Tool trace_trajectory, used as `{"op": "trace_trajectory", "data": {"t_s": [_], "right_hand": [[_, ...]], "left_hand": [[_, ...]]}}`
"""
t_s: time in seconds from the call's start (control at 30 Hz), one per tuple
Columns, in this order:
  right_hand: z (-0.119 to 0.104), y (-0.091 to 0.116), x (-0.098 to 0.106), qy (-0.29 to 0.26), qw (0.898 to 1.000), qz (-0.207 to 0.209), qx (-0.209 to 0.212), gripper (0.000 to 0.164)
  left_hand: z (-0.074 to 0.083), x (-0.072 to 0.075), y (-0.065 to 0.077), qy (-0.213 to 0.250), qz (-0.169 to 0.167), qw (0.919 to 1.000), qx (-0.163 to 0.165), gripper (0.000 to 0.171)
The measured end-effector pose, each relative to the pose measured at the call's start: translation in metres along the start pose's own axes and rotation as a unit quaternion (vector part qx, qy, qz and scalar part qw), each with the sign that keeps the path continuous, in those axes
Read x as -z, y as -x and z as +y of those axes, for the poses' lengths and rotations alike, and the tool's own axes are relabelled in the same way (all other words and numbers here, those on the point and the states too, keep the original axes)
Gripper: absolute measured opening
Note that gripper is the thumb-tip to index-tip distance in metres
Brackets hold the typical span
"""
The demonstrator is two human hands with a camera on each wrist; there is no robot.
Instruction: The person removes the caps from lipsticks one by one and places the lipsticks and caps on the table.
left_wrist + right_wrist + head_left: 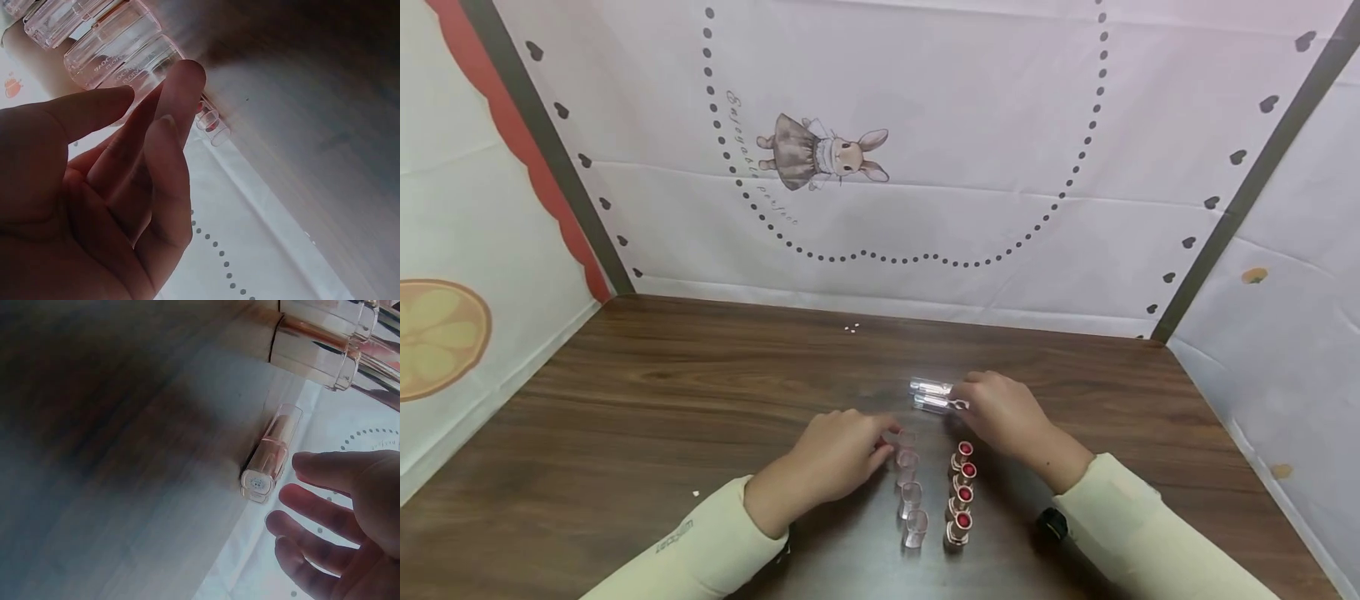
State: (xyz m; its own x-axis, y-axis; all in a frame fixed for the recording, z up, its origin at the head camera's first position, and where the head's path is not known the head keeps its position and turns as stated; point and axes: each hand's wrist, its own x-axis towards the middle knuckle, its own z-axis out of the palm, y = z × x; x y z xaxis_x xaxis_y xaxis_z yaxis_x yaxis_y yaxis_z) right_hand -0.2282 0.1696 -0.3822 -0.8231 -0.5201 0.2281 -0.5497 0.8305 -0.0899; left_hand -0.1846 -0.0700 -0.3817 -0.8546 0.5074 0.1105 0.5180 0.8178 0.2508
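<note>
My left hand point(831, 458) reaches to the far end of a row of clear pinkish lipstick caps point(911, 498) standing on the table. In the left wrist view its thumb point(106, 106) and fingertips are apart, right beside the nearest cap point(153, 69). My right hand point(1000, 412) hovers by two lipsticks point(931, 404) that lie side by side with clear covers on. Its fingers point(312, 540) are spread in the right wrist view, thumb tip close to one lying lipstick point(273, 456). Several uncapped lipsticks point(964, 497) with red tips stand upright in a row.
The brown wooden table point(737, 367) meets a printed white cloth wall point(962, 150) at the back, with cloth on both sides too. Small white scraps point(852, 328) lie near the back edge. A black object point(1052, 523) sits at the right sleeve's cuff.
</note>
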Motion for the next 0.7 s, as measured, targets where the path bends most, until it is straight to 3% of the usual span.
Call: {"op": "trace_trajectory", "data": {"t_s": [0.47,0.7], "right_hand": [[-0.0026,-0.001,-0.005,0.004,1.0,-0.008,-0.005,0.01],[-0.0029,-0.0014,-0.0048,-0.006,0.999,-0.03,-0.019,0.015]], "left_hand": [[-0.0016,0.0015,-0.0001,0.001,0.0,1.0,-0.003,0.025],[-0.0013,0.0027,0.0003,-0.004,-0.007,1.0,-0.001,0.027]]}}
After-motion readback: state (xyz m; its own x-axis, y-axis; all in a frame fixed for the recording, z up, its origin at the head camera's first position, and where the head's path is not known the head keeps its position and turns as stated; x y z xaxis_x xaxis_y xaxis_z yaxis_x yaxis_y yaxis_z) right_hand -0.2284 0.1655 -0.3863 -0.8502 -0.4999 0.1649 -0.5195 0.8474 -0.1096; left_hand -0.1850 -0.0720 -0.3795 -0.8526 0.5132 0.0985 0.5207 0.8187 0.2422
